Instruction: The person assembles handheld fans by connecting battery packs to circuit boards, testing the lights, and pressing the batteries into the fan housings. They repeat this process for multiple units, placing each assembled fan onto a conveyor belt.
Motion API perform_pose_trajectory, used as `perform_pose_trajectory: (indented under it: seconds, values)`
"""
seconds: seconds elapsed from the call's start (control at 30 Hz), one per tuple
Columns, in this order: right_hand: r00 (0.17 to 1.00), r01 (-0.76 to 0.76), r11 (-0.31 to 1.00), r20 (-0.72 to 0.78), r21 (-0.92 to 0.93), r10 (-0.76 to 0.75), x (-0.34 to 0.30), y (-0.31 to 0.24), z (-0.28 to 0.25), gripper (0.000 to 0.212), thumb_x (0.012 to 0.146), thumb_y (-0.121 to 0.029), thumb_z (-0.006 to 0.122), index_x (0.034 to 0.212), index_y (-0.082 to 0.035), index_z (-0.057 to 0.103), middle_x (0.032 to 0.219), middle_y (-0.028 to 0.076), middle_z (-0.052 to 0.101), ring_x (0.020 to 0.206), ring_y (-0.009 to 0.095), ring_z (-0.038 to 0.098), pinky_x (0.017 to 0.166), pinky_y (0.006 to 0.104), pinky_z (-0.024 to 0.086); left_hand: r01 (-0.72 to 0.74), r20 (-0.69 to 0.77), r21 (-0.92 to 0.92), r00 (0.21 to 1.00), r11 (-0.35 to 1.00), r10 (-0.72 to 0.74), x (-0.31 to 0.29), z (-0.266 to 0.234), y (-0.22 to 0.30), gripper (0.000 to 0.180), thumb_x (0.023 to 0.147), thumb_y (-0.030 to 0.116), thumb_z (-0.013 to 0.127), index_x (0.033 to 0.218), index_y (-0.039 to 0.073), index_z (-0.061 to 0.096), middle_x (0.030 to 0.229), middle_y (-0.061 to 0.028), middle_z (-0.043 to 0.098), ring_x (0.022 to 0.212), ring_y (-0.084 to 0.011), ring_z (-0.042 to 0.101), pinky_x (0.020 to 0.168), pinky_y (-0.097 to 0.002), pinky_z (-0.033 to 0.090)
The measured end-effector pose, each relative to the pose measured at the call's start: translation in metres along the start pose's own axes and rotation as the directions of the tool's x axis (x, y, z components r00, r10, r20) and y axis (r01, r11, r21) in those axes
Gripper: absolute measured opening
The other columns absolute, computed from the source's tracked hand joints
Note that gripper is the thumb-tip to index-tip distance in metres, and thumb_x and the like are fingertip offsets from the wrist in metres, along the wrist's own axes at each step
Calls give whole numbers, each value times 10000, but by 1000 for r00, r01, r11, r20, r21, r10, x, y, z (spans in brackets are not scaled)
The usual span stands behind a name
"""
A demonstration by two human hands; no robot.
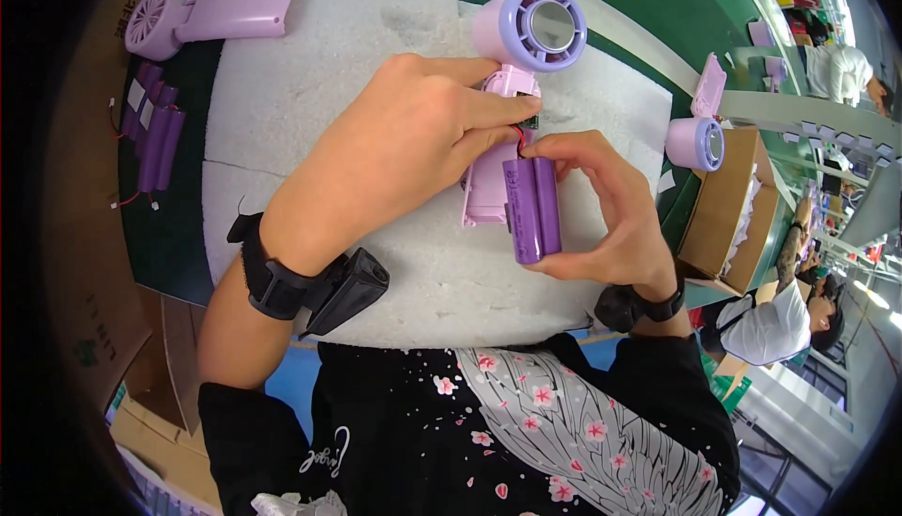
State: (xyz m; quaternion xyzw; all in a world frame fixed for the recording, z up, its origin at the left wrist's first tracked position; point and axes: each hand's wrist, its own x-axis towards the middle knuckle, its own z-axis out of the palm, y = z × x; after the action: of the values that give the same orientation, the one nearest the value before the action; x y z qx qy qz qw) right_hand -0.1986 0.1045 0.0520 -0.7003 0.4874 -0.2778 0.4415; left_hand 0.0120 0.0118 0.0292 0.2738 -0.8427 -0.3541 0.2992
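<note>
Left hand (427,112) arches palm-down, holding the pink fan (510,80), while right hand (628,220) curls, pinching purple batteries (525,215).

the bench (169,253) has a green top, and a pale bar (770,105) crosses the upper right, bent by the lens. brown cardboard (80,187) stands along the left side; an open cardboard box (709,229) is at the right. farther right is a bright, cluttered workroom with a co-worker (766,328) in a white top and a strip light (871,294) glowing. blue (287,403) shows below the bench's near edge, perhaps floor; i cannot tell.
</note>
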Motion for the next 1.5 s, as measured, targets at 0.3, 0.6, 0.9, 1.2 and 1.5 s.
perform_pose_trajectory:
  seconds: [0.3,0.6,0.9,1.2,1.5]
  values:
    - [983,88,957,-134,-278,-129,6,-1,21,652,564,-129,885,1135,-12,594,1192,137,586,1006,252,585,842,351,514,12,79,11,997,1000,-13,1,-6,3,335,789,-13,658,1112,66,696,1088,-231,651,768,-362,665,675,-345,539]
    - [949,133,878,-197,-459,-247,4,-7,30,514,561,-112,888,994,23,646,1205,200,596,907,239,636,741,325,551,-23,61,20,998,1000,22,0,-7,1,337,802,-33,630,1116,69,697,1105,-250,641,796,-369,672,686,-349,541]
    - [928,136,849,-234,-510,-289,1,0,33,491,557,-108,891,967,11,649,1205,212,589,897,252,639,762,329,542,2,53,-59,999,998,1,2,-5,0,312,814,-23,621,1100,71,704,1100,-253,645,777,-357,679,678,-341,547]
    - [946,0,953,-310,-303,-99,3,0,38,612,565,-127,910,1059,-21,563,1244,151,503,990,218,599,819,327,523,195,176,-228,972,954,-157,-1,-7,-2,524,676,15,785,1183,91,676,1167,-205,654,899,-224,704,778,-302,562]
    - [974,90,959,-177,-267,-141,12,7,18,615,560,-84,893,1038,-57,506,1210,129,467,958,194,560,800,315,503,441,315,-284,882,851,-352,3,-8,1,586,657,-3,808,1214,104,662,1316,-185,576,859,-111,663,756,-266,542]
